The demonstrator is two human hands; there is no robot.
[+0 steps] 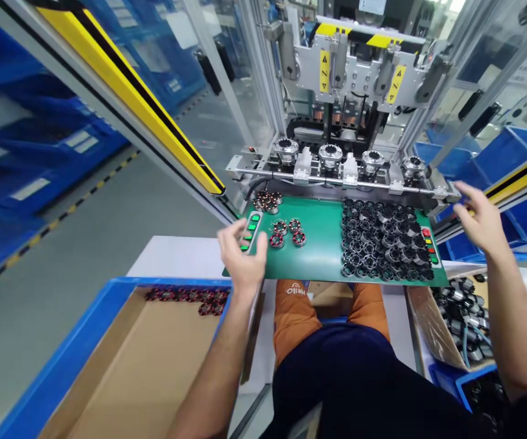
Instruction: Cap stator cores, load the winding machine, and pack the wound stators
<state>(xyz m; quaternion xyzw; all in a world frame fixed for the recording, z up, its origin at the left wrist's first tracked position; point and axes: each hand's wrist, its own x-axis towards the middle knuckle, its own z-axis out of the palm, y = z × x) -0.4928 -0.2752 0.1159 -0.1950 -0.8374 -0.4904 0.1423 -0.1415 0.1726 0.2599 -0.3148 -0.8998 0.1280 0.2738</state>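
My left hand (244, 253) hovers with parted fingers over the left button panel (253, 227) of the green work surface (315, 259). Nothing shows in its grasp. At the right end of the fixture rail (359, 181), my right hand (480, 219) is raised with fingers apart and holds nothing. Four round metal fixtures (330, 155) stand along that rail. Several copper-wound rings (298, 238) lie just right of my left hand, and a cluster of wound rings (267, 201) sits at the back left. Dense rows of black rings (382, 238) cover the surface's right part.
A blue bin with a cardboard lining (148, 353) holds several wound rings at lower left. At right is a box of metal parts (466, 317). Yellow-black strips (153, 110) flank the machine head (359, 67) above the rail.
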